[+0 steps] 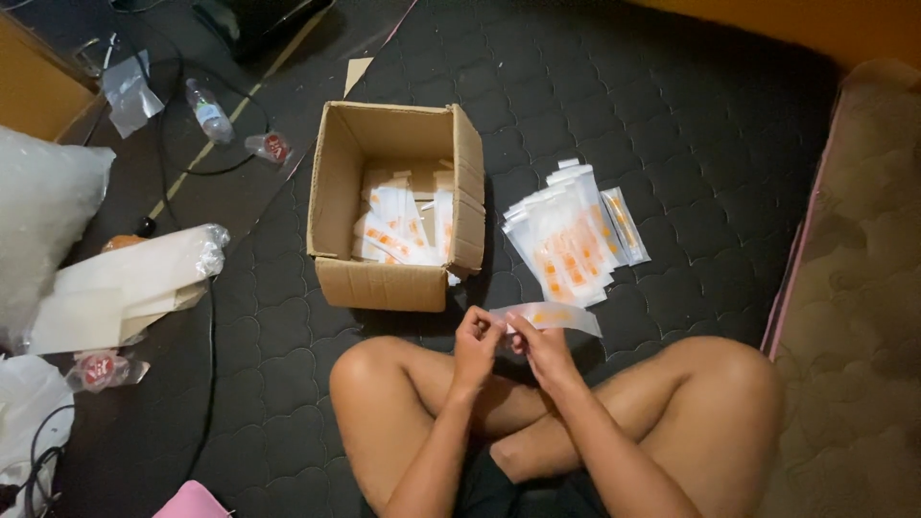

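I sit cross-legged on a dark quilted mat. My left hand (477, 343) and my right hand (539, 347) both pinch one end of a clear plastic sachet (556, 317) with orange print, held just above my knees. Right in front of my hands stands an open cardboard box (339, 192) with several similar sachets lying inside. To the right of the box, a fanned pile of the same sachets (568, 235) rests on the mat.
A stack of flat clear bags (125, 288) lies at left, with a white sack (43, 211) behind it. A small plastic bottle (209, 110), dark cables and small red-marked packets lie on the floor. A beige mattress edge (854, 288) borders the right.
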